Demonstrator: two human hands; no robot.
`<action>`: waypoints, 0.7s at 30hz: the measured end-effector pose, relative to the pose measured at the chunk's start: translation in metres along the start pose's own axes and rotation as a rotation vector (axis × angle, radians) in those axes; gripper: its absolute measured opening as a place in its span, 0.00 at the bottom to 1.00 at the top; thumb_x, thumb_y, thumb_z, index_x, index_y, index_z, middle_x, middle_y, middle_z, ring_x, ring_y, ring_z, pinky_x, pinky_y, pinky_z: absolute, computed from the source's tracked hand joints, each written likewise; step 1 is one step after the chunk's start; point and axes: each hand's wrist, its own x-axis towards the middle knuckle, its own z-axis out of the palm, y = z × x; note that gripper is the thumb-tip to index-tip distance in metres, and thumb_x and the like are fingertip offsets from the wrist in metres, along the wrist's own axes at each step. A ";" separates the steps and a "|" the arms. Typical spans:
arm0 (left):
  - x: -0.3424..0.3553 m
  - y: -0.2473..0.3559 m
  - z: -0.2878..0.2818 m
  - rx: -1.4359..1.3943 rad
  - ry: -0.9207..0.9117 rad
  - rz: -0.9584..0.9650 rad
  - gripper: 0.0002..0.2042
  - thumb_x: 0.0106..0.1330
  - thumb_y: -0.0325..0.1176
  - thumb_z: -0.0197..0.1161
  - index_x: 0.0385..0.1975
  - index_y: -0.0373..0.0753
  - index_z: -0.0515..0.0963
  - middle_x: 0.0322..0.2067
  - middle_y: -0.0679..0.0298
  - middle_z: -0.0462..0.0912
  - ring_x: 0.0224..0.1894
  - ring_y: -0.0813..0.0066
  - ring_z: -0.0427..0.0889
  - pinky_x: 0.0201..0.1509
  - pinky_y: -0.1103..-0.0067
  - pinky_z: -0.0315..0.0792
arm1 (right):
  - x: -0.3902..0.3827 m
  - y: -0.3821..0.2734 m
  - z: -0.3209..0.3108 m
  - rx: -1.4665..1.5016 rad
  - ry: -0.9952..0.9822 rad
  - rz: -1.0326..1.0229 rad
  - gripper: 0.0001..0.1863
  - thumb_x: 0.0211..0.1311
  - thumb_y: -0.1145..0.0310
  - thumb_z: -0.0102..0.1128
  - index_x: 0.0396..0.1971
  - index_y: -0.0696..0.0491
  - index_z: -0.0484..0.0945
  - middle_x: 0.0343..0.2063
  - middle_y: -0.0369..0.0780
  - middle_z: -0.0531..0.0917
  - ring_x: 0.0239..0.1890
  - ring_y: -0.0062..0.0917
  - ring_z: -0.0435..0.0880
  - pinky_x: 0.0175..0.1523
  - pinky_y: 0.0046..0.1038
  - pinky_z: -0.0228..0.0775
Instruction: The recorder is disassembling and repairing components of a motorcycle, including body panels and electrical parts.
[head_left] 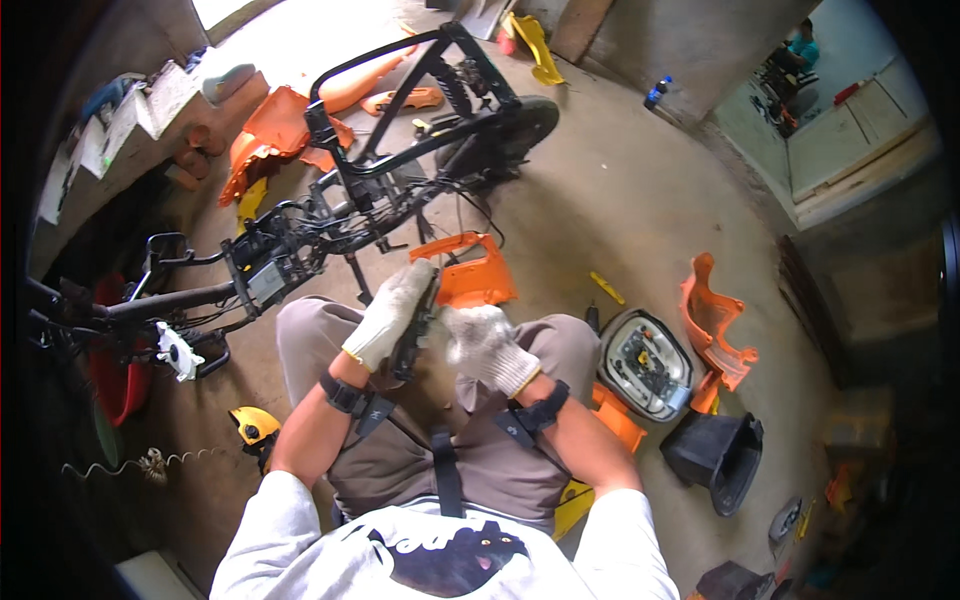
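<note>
My left hand point(396, 308), in a white knit glove, is wrapped round a long, dark part point(406, 352) held upright between my knees; its exact kind does not show. Close beside it on the right, my right hand point(482, 345), also gloved, has its fingers curled in. What those fingers hold, if anything, is hidden. Just beyond both hands lies an orange plastic panel point(476, 281) with a cut-out in it. Farther off stands a stripped black motorbike frame point(370, 215) with its wheel point(500, 135).
At right on the floor are a round lamp-like unit point(648, 365), a curved orange fairing point(712, 320), a black duct-shaped box point(715, 455) and a yellow tool point(607, 288). Orange body panels point(270, 135) lie beyond the frame. At left are a yellow-and-black tool point(255, 425) and a red basin point(122, 385).
</note>
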 end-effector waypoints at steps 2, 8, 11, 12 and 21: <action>0.001 0.001 0.002 -0.061 0.023 0.047 0.19 0.75 0.51 0.54 0.32 0.41 0.79 0.20 0.67 0.80 0.15 0.77 0.76 0.17 0.81 0.69 | 0.000 0.000 0.001 -0.017 0.123 -0.130 0.07 0.43 0.74 0.57 0.27 0.53 0.75 0.18 0.44 0.75 0.23 0.43 0.79 0.28 0.42 0.71; -0.005 0.011 0.003 0.070 0.091 0.016 0.16 0.75 0.49 0.54 0.40 0.42 0.78 0.22 0.68 0.79 0.16 0.79 0.76 0.17 0.82 0.71 | 0.006 0.001 0.001 0.001 0.129 -0.052 0.15 0.52 0.66 0.62 0.42 0.51 0.79 0.17 0.42 0.80 0.21 0.41 0.82 0.29 0.42 0.72; -0.005 0.010 0.000 0.031 0.079 0.098 0.15 0.75 0.48 0.54 0.44 0.42 0.76 0.24 0.68 0.79 0.16 0.80 0.75 0.17 0.83 0.71 | 0.010 0.001 -0.002 -0.015 0.292 -0.156 0.13 0.57 0.66 0.60 0.42 0.50 0.79 0.19 0.43 0.81 0.23 0.42 0.81 0.31 0.44 0.71; -0.003 0.008 0.000 0.090 0.081 0.183 0.15 0.75 0.48 0.54 0.46 0.42 0.76 0.25 0.68 0.78 0.18 0.81 0.75 0.18 0.83 0.71 | 0.009 0.000 -0.003 -0.013 0.296 -0.148 0.12 0.59 0.66 0.60 0.42 0.50 0.80 0.20 0.45 0.81 0.24 0.42 0.81 0.31 0.44 0.71; 0.000 -0.005 0.000 0.262 0.098 0.373 0.17 0.77 0.46 0.51 0.50 0.39 0.76 0.26 0.71 0.76 0.25 0.86 0.72 0.28 0.86 0.68 | 0.007 -0.006 -0.003 0.450 0.073 0.241 0.11 0.64 0.64 0.55 0.37 0.55 0.81 0.30 0.53 0.83 0.38 0.49 0.83 0.43 0.45 0.73</action>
